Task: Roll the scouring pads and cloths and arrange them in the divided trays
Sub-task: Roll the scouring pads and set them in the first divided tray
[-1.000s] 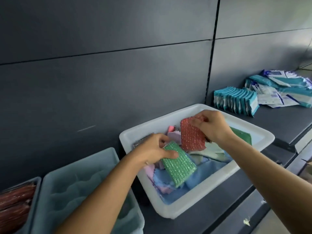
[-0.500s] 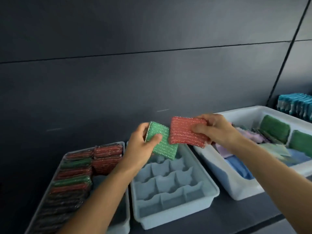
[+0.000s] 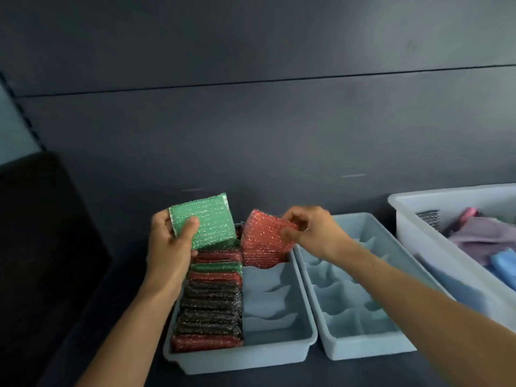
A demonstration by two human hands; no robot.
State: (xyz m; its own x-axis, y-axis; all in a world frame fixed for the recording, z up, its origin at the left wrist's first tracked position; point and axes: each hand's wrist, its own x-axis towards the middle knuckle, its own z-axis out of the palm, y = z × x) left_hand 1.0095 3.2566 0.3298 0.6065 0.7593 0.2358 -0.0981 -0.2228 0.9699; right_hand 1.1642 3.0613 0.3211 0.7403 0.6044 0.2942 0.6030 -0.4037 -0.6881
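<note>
- Left hand (image 3: 170, 241) pinches a flat green mesh scouring pad (image 3: 206, 222) at eleven o'clock over the pale-blue divided plastic tray (image 3: 251, 356).
- Right hand (image 3: 315, 233) pinches a red mesh scouring pad (image 3: 262, 241) at one o'clock; it is best rolled tight before seating.

Green pad (image 3: 208, 223) aloft, red pad (image 3: 261, 247) bent
</note>
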